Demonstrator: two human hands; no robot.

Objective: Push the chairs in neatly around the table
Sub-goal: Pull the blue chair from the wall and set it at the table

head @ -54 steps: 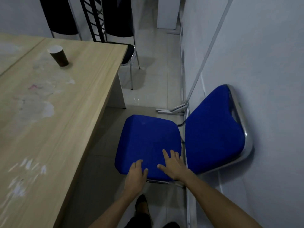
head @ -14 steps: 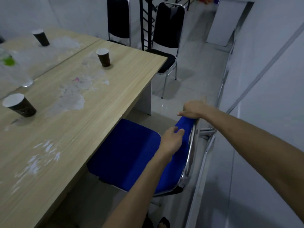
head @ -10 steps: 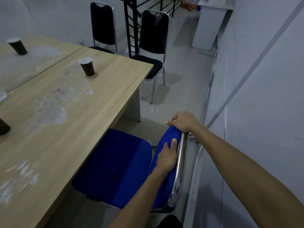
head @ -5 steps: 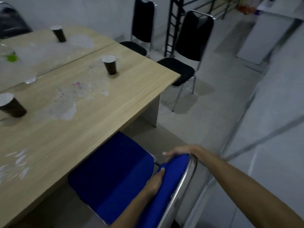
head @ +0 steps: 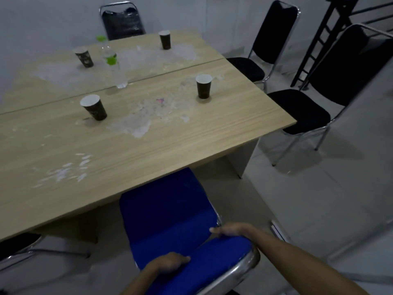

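Wood-grain table (head: 191,133) takes up most of the view, actually two tops butted together with a seam running across, and it's covered in pale smudgy patches. Next biggest is the blue chair (head: 170,213), sitting at the near edge of the table close to the near right corner, with the front of its seat tucked under the tabletop and the backrest with its chrome rim down at the bottom of the view.

Two black chairs sit off the right edge: one (head: 302,111) by the near right corner, standing a little away from the table, the other (head: 246,67) further along that edge with its seat right up against it. A third black chair (head: 123,20) is at the far edge, wrapped in what looks like plastic.

Left hand (head: 170,262) is curled onto the front face of the blue backrest, gripping the padding. Right hand (head: 234,229) is wrapped over the backrest's top edge, fingers hooked over.

Small stuff: a clear bottle (head: 112,64) with a green cap near the seam, plus four dark paper cups, the closest ones at (head: 94,107) and (head: 203,86).
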